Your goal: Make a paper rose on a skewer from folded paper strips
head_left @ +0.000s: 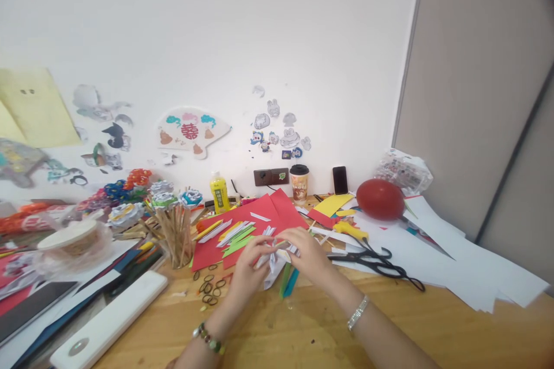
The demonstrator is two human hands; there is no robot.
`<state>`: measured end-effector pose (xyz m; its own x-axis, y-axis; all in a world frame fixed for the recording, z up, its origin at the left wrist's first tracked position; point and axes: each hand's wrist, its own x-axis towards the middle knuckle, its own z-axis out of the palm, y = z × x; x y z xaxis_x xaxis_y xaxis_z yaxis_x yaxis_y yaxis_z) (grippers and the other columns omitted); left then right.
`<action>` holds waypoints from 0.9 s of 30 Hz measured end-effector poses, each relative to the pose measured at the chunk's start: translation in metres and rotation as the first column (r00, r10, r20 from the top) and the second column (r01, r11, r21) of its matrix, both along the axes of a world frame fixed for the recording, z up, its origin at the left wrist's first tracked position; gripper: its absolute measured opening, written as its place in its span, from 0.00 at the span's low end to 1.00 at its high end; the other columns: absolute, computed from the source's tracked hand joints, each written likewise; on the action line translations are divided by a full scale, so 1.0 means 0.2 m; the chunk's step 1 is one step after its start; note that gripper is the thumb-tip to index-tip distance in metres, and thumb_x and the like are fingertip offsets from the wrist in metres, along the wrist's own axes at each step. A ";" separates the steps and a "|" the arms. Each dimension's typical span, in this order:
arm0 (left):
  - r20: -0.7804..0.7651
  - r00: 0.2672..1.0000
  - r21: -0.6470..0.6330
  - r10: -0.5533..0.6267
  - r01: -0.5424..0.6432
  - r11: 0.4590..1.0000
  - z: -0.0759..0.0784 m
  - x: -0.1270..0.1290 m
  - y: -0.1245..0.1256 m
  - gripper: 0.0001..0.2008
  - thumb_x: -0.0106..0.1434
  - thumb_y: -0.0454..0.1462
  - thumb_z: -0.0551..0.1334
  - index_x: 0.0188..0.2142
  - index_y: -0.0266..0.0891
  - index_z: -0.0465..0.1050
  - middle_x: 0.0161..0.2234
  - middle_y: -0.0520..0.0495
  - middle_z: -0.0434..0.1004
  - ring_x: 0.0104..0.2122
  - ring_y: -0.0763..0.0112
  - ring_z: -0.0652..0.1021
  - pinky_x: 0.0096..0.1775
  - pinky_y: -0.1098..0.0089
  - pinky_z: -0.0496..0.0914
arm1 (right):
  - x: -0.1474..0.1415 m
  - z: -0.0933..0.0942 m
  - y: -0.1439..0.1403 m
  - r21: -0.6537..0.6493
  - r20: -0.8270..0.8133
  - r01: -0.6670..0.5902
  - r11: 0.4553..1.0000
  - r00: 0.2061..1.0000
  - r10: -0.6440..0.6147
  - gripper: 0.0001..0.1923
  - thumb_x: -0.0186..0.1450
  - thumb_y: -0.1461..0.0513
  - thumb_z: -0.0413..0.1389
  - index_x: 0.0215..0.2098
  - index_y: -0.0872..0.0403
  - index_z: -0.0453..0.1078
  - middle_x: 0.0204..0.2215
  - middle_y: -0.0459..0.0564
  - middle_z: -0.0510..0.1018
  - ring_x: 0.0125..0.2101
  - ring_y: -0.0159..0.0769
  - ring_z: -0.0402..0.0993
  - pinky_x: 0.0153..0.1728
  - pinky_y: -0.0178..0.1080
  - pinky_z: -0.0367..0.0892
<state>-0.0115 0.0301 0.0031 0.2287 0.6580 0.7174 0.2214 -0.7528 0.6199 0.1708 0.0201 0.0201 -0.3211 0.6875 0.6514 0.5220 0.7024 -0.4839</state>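
- left hand (247,268) and right hand (308,253) both pinch folded white paper piece (273,260), fingers closed on it
- piece sits above wooden table (303,328), by red paper sheet (242,225)
- black scissors (374,260) near right

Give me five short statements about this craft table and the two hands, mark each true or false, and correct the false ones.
1. Both hands hold a folded white paper piece between them. True: the left hand and right hand meet on it.
2. The black scissors lie to the left of the hands. False: they lie to the right, on white sheets.
3. A red balloon rests near the wall. True.
4. The yellow bottle lies on its side. False: it stands upright by the wall.
5. The right wrist is bare. False: it wears a silver bracelet.
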 end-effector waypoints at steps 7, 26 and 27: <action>-0.181 0.983 0.311 0.037 0.021 0.950 0.01 0.01 -0.04 0.08 0.60 0.30 0.58 0.34 0.43 0.75 0.43 0.43 0.72 0.46 0.63 0.71 0.48 0.58 0.67 | 0.07 -0.09 -0.08 0.210 0.083 -0.006 0.978 0.996 -0.012 0.18 0.63 0.69 0.50 0.50 0.51 0.65 0.47 0.51 0.74 0.47 0.39 0.66 0.50 0.46 0.62; -0.477 0.860 0.490 0.183 0.088 0.867 -0.01 0.01 -0.12 0.20 0.60 0.26 0.55 0.47 0.47 0.71 0.43 0.44 0.65 0.48 0.61 0.67 0.50 0.55 0.65 | 0.15 -0.02 -0.11 -0.071 0.027 -0.098 0.993 0.995 0.100 0.12 0.60 0.54 0.58 0.39 0.51 0.68 0.37 0.48 0.73 0.40 0.38 0.65 0.41 0.40 0.62; -0.480 0.860 0.480 0.172 0.094 0.872 -0.02 0.01 -0.12 0.20 0.60 0.25 0.55 0.47 0.47 0.70 0.44 0.44 0.64 0.48 0.61 0.67 0.50 0.56 0.65 | 0.16 -0.03 -0.11 -0.084 0.051 -0.095 0.992 0.994 0.100 0.15 0.58 0.54 0.60 0.40 0.51 0.68 0.38 0.48 0.72 0.42 0.39 0.64 0.41 0.40 0.62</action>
<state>-0.0095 0.0062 -0.0002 0.6182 0.2852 0.7325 0.4309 -0.9023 -0.0124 0.2023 -0.0015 0.0151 -0.4226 0.7011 0.5744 0.4803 0.7107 -0.5141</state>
